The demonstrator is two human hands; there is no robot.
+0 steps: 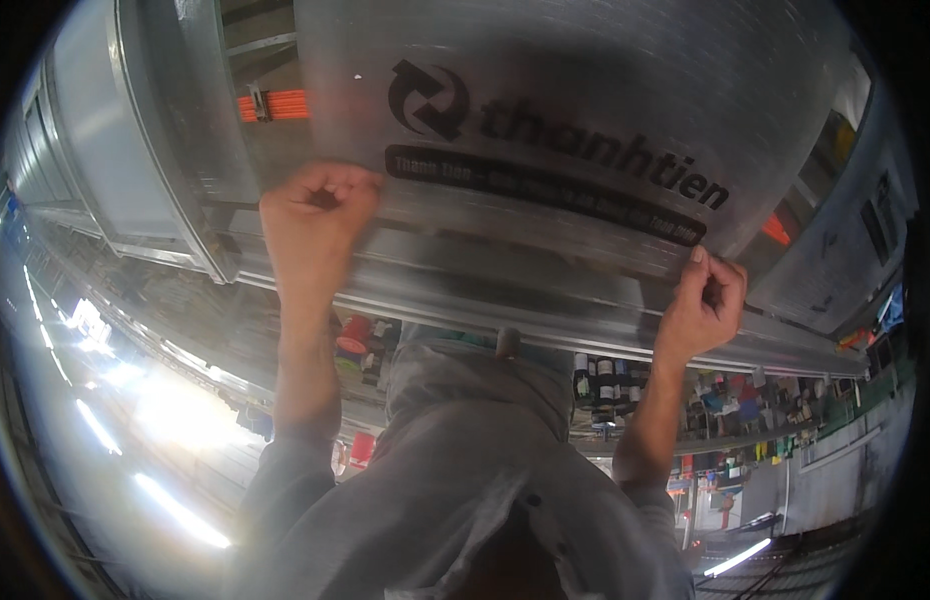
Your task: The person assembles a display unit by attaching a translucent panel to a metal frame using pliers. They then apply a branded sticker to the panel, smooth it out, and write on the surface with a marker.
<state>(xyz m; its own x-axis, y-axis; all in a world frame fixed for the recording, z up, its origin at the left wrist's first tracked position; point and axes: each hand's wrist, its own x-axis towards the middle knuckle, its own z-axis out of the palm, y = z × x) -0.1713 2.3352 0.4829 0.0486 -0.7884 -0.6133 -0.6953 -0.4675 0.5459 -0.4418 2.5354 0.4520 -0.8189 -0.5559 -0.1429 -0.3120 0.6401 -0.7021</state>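
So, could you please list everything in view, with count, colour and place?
Printed sheet: one, greyish with dark lettering, upper middle
Bundle: one, orange, upper left
Pale panel: one, grey, far left
Metal rail: at least one, silver, below sheet
Red objects: two, red, left of waist
Small goods: many, mixed colours, lower right
Lights: several, white, lower left and right
Shirt: one, grey, bottom middle
Left hand: one, bare, pinching sheet's near edge
Right hand: one, bare, likewise

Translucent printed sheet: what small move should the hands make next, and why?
Probably ease the left hand and right hand slightly apart to tension the translucent sheet: both appear to pinch it along its near side, by opposite ends of the dark printed band, with the sheet spanning between them.
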